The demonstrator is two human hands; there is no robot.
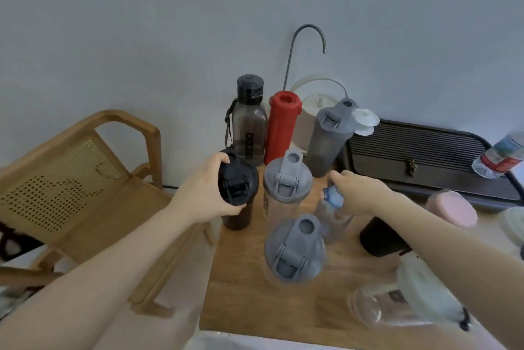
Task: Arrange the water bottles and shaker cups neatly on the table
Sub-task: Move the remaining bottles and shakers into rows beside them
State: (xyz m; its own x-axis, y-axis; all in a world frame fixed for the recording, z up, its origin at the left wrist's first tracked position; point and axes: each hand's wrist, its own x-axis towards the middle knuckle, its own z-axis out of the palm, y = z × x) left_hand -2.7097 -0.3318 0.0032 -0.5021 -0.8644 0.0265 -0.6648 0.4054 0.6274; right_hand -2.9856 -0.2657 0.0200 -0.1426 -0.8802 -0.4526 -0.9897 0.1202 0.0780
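My left hand [202, 193] grips the lid of a black shaker cup [237, 189] standing at the table's left edge. My right hand [355, 192] holds a clear water bottle with a blue cap [332, 198] by its neck. Two clear shakers with grey lids stand between and in front of them, one [287, 182] farther and one [295, 250] nearer. Behind stand a smoky black-capped bottle [249, 120], a red bottle [282, 128] and a grey shaker [329, 137].
A wooden table [243, 293] carries a dark slatted tray [425, 156] at the right, a tilted plastic bottle [500, 155], a pink-lidded cup [450, 207], a black cup [380, 236] and a clear shaker lying down [405, 304]. A white kettle with a spout pipe [312, 100] stands behind. A wooden chair [85, 179] is left.
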